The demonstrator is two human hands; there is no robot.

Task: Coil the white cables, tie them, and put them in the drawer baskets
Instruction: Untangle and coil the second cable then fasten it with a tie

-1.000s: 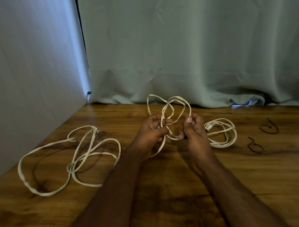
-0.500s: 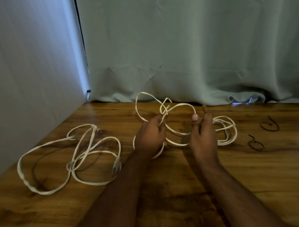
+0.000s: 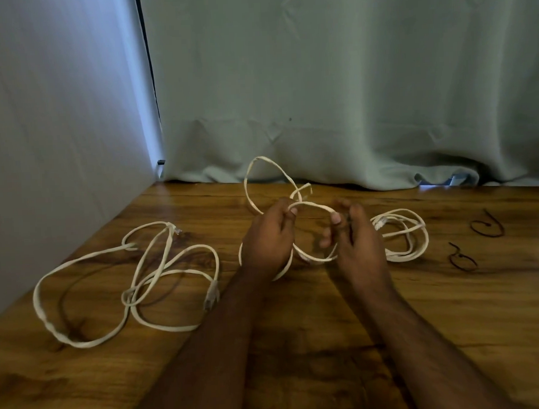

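Coiling a white cable above the middle of the bench.

The left hand pinches the gathered loops of the cable so they cannot spring apart; the right hand pinches the next turn, likely to feed it on. Another loose cable waits at left, a coiled one just right, wire ties within reach.

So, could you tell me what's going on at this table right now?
A person is coiling a white cable above the wooden table, the left hand gripping its loops and the right hand guiding a strand. A loose cable sprawls to the left, a coiled cable lies to the right beside two black ties. No drawer is visible.
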